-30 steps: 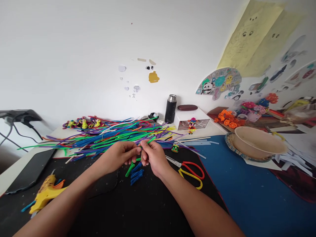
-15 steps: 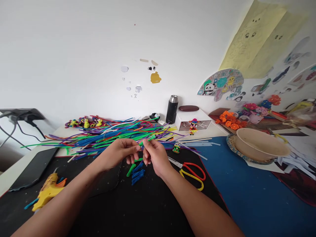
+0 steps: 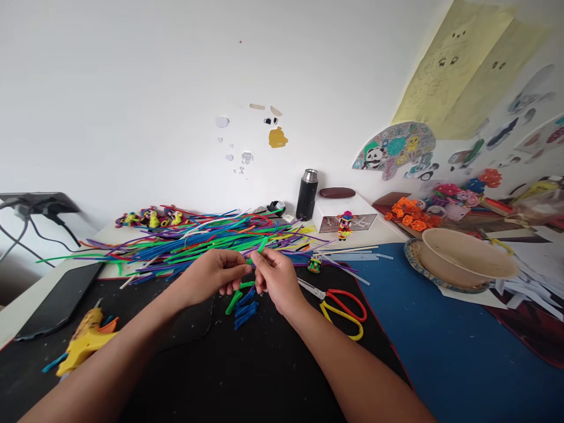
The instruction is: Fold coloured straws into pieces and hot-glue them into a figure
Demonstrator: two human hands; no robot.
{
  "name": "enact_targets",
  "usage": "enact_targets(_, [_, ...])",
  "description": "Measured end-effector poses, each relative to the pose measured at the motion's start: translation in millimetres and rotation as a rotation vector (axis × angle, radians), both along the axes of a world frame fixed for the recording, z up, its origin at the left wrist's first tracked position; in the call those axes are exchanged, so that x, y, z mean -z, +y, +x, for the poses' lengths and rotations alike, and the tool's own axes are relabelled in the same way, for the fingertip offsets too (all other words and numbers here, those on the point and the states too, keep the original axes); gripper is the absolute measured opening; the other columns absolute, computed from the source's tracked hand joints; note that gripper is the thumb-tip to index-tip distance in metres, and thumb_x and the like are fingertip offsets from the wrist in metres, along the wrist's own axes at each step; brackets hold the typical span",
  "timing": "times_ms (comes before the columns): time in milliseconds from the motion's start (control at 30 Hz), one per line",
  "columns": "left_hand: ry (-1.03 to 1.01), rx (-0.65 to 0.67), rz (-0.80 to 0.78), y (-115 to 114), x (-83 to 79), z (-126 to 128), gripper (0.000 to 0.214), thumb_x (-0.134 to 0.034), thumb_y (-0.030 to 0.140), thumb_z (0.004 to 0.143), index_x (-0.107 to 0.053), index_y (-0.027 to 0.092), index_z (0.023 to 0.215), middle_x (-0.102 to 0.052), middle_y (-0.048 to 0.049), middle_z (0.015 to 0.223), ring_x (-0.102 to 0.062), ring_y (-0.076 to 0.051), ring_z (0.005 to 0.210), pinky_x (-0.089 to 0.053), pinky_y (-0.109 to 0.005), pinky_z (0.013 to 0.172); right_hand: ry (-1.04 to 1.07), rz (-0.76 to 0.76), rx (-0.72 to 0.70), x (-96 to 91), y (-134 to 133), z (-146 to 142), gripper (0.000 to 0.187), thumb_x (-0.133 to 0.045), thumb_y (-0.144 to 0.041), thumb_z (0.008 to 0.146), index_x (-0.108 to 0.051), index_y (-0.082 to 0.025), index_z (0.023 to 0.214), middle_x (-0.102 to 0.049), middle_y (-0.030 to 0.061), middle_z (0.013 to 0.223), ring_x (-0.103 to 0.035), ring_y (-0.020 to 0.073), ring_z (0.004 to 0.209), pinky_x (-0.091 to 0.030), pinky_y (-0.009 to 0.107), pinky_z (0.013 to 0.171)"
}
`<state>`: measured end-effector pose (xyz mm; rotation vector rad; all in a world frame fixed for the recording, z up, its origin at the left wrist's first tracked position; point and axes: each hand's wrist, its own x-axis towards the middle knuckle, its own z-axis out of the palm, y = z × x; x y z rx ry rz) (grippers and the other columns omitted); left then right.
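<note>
Between my two hands is a short green pipe cleaner (image 3: 262,245), its upper end poking out above the right fingertips. My right hand (image 3: 278,281) pinches it between thumb and forefinger. My left hand (image 3: 222,271) is closed too, its thumb and forefinger meeting at the lower part of the pipe cleaner, which the fingers largely hide. Just below the hands, cut blue pipe cleaner pieces (image 3: 245,316) and a folded green piece (image 3: 233,302) lie on the black mat (image 3: 247,376). Scissors (image 3: 339,302) with red and yellow handles rest right of my right hand.
A heap of long coloured pipe cleaners (image 3: 207,241) spreads behind my hands. On the left are a yellow glue gun (image 3: 86,341) and a power strip (image 3: 42,203). A black flask (image 3: 307,195), a white box (image 3: 352,212), small figures (image 3: 345,225) and a beige bowl (image 3: 467,261) stand farther back and right.
The green pipe cleaner has turned from slanting rightward to standing more upright above the right fingertips. Both hands have shifted only slightly and stay close together.
</note>
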<state>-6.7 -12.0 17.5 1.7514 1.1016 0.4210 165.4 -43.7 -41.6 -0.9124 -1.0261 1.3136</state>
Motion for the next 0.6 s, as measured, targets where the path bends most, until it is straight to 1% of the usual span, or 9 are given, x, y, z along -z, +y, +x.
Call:
enact_targets(67, [0.008,-0.014,0.006,0,-2.2,-1,0.044,-0.076,0.060,0.081,-0.062,0.020,0.067,-0.064,0.0011,0.059,-0.058,-0.014,0.052,-0.043,-0.023,0.050,-0.012,0.008,-0.001,0.7,0,0,0.043,-0.074,-0.059,0.087,-0.057,-0.022,0.073,-0.048,-0.0085,0.048,-0.047,0.0092,0.036,-0.029,0.023,0.039])
enact_targets(167, [-0.030,-0.061,-0.001,3,-4.2,-4,0.044,-0.080,0.062,0.076,-0.068,0.020,0.074,-0.066,0.0011,0.061,-0.061,-0.015,0.055,-0.046,-0.025,0.052,-0.041,0.018,0.007,0.8,1,1,0.046,-0.074,-0.061,0.087,-0.054,-0.023,0.071,-0.043,-0.0100,0.045,-0.046,0.0093,0.034,-0.029,0.023,0.039])
enact_targets(300, [-0.163,-0.118,-0.025,9,-2.3,-8,0.048,-0.086,0.063,0.071,-0.073,0.019,0.083,-0.074,-0.0026,0.071,-0.065,-0.017,0.061,-0.055,-0.029,0.062,-0.066,0.025,0.008,1.7,3,1,0.048,-0.074,-0.063,0.086,-0.054,-0.023,0.070,-0.043,-0.0102,0.044,-0.044,0.0094,0.033,-0.029,0.023,0.038])
enact_targets(367, [-0.236,-0.155,-0.037,12,-1.4,-8,0.049,-0.091,0.061,0.067,-0.073,0.018,0.084,-0.075,-0.0035,0.073,-0.066,-0.017,0.064,-0.056,-0.030,0.065,-0.075,0.025,0.007,3.2,3,1,0.048,-0.074,-0.064,0.086,-0.054,-0.023,0.070,-0.044,-0.0100,0.043,-0.044,0.0096,0.033,-0.030,0.024,0.039])
enact_targets(500, [-0.368,-0.234,-0.088,13,-1.3,-8,0.049,-0.097,0.055,0.061,-0.073,0.017,0.083,-0.071,-0.0026,0.069,-0.064,-0.016,0.064,-0.053,-0.027,0.062,-0.124,0.025,-0.011,4.7,1,0,0.053,-0.074,-0.063,0.087,-0.046,-0.025,0.063,-0.044,-0.0091,0.042,-0.044,0.0101,0.033,-0.033,0.025,0.040])
enact_targets(600, [-0.435,-0.263,-0.145,15,0.3,-9,0.050,-0.098,0.053,0.060,-0.075,0.017,0.086,-0.070,-0.0033,0.070,-0.062,-0.015,0.062,-0.051,-0.026,0.060,-0.166,0.029,-0.032,3.0,-1,-1,0.053,-0.073,-0.063,0.088,-0.047,-0.025,0.062,-0.043,-0.0089,0.042,-0.045,0.0106,0.033,-0.034,0.025,0.040])
